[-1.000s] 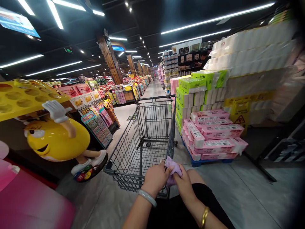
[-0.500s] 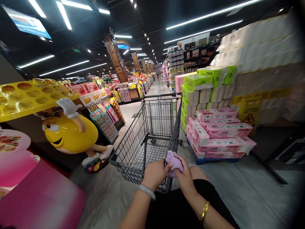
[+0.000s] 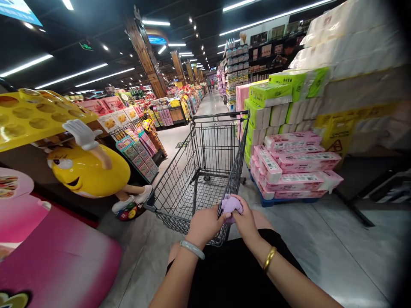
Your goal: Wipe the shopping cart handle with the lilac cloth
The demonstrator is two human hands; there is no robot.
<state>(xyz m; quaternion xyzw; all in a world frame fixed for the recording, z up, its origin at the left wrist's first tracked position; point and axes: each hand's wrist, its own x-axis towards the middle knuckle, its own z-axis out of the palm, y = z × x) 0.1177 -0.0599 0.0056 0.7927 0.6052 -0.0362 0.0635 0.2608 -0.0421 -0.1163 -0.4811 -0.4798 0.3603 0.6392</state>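
A crumpled light purple cloth [image 3: 231, 204] is bunched against the right rear corner of the grey wire shopping cart [image 3: 173, 177]. Closed around the cloth's right side is my right hand [image 3: 246, 220], its wrist wearing a gold bracelet [image 3: 269, 259]. My left hand [image 3: 205, 224] is closed at the cloth's lower left, thumb pressing on it; its other fingers are hidden behind the cart's wire side. A pale bangle [image 3: 192, 249] circles my left wrist. The cart's basket shows bare wire mesh, and its handle [image 3: 221, 114] is at the far end.
Pink tissue packs [image 3: 302, 164] lie stacked on a blue pallet [image 3: 289, 200] to the right, beside green packs [image 3: 272, 94] and a yellow caution sign [image 3: 338, 134]. At left stand a yellow candy figure [image 3: 93, 173] and a pink display [image 3: 64, 265]. An aisle runs ahead.
The view has tipped down slightly, so the cart and shelves sit higher. Both hands still grip the cloth, which has shifted slightly along the cart's corner.
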